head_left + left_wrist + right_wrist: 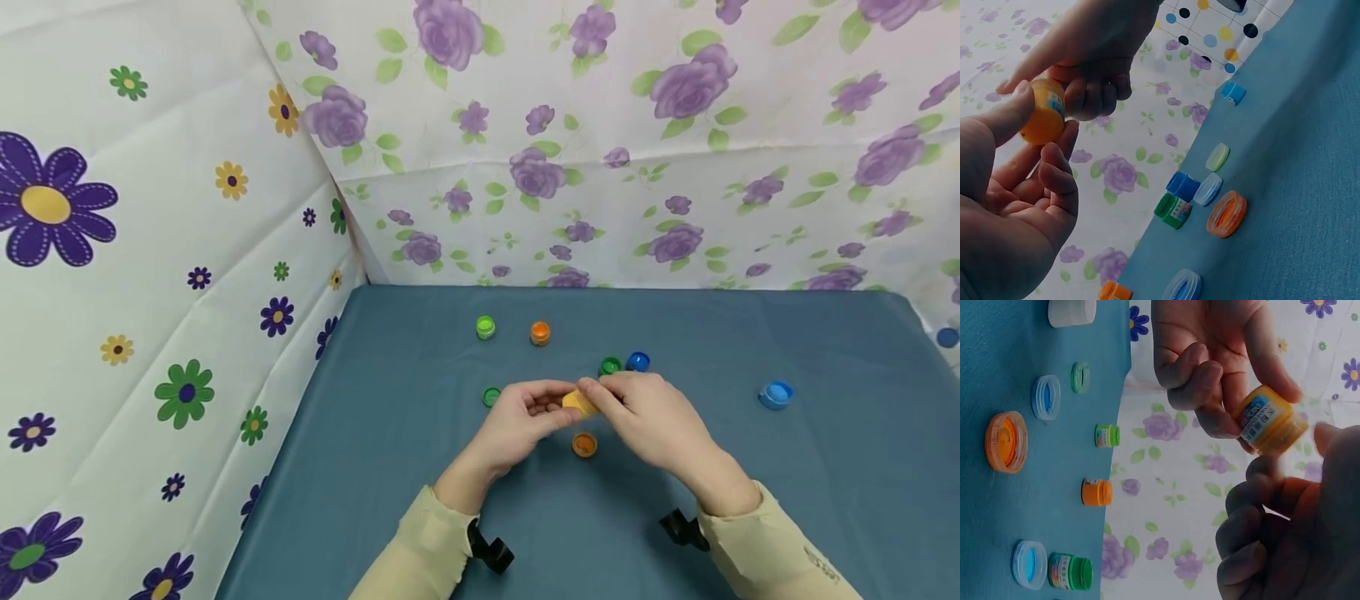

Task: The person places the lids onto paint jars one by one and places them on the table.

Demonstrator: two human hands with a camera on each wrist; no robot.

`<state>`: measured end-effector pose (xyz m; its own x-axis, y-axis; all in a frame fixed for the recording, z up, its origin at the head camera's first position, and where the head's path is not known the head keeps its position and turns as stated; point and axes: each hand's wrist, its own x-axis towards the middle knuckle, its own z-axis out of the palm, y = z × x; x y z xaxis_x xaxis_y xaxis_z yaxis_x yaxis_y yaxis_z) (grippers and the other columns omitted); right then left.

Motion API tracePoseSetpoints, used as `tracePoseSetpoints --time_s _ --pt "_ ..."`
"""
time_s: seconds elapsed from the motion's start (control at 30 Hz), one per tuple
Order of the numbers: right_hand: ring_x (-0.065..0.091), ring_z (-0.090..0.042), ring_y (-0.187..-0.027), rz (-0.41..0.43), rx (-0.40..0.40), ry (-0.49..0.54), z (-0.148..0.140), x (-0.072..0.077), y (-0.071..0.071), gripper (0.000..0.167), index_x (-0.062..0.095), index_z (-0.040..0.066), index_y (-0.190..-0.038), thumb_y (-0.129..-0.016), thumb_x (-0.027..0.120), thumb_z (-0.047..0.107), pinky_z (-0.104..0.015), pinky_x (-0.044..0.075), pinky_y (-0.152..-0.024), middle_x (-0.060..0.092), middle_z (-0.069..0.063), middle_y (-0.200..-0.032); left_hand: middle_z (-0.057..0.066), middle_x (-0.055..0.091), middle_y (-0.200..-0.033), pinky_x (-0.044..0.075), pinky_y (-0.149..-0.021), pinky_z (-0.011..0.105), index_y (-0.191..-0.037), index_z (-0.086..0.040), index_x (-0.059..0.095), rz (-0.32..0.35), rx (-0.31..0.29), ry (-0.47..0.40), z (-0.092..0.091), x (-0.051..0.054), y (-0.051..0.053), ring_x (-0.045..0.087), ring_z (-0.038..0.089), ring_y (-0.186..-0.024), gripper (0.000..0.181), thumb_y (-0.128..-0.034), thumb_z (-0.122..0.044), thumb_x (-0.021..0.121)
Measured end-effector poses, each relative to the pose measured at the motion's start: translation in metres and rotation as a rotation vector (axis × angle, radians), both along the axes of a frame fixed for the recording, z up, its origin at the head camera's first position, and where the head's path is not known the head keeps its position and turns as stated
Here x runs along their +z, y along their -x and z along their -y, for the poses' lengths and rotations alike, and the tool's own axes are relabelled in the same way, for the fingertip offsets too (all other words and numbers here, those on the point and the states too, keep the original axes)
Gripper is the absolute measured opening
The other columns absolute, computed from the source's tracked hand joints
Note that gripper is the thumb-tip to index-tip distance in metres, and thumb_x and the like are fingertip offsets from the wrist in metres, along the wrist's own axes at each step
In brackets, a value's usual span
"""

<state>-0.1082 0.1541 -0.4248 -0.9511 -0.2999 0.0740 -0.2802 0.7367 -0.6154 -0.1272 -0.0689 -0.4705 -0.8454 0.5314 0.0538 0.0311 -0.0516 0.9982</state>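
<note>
A small yellow paint jar [579, 403] is held tilted above the table between the two hands. My left hand [517, 421] pinches its body between thumb and fingers, and the printed label [1259, 419] shows in the right wrist view. At the jar's narrower, see-through capped end is my right hand [663, 421], its fingers curled and its thumb close by. In the right wrist view a slight gap shows between that thumb and the cap. Below the hands an orange lid [584, 444] lies on the blue cloth.
Light green [485, 327], orange [540, 333], green [611, 367] and blue [638, 362] jars stand toward the back. A light blue pot [776, 395] is at the right, a green lid [491, 397] at the left. The right wrist view shows a white jar [1072, 311] and a clear-rimmed blue lid [1045, 398].
</note>
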Motion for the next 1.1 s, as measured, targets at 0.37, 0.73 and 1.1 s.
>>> tracePoseSetpoints --time_s 0.37,0.73,1.1 --pt "0.054 -0.012 -0.097 -0.240 0.235 0.027 -0.014 0.001 0.006 0.047 0.062 0.026 -0.149 -0.103 0.074 0.028 -0.035 0.050 -0.077 0.061 0.008 -0.124 0.003 0.065 -0.088 0.048 -0.074 0.028 -0.142 0.006 0.065 0.039 -0.015 -0.048 0.004 0.002 0.010 0.055 0.021 -0.080 0.042 -0.1144 -0.025 0.056" --pt "0.057 -0.017 -0.098 -0.318 0.152 -0.140 -0.007 -0.003 0.002 0.030 0.072 0.015 -0.120 -0.100 0.075 0.038 -0.040 0.052 -0.082 0.064 0.002 -0.110 0.006 0.077 -0.113 0.049 -0.073 0.028 -0.139 0.008 0.067 0.045 -0.028 -0.069 0.003 -0.004 0.008 0.058 0.018 -0.081 0.038 -0.1071 -0.013 0.069" --pt "0.059 -0.021 -0.096 -0.306 0.069 -0.173 0.009 -0.012 -0.004 0.036 0.072 0.009 -0.123 -0.107 0.065 0.040 -0.040 0.052 -0.081 0.066 -0.004 -0.113 0.026 0.072 -0.129 0.059 -0.096 0.034 -0.139 0.009 0.066 -0.031 0.081 -0.049 -0.002 -0.007 -0.001 0.074 0.023 -0.114 0.038 -0.1036 -0.004 0.071"
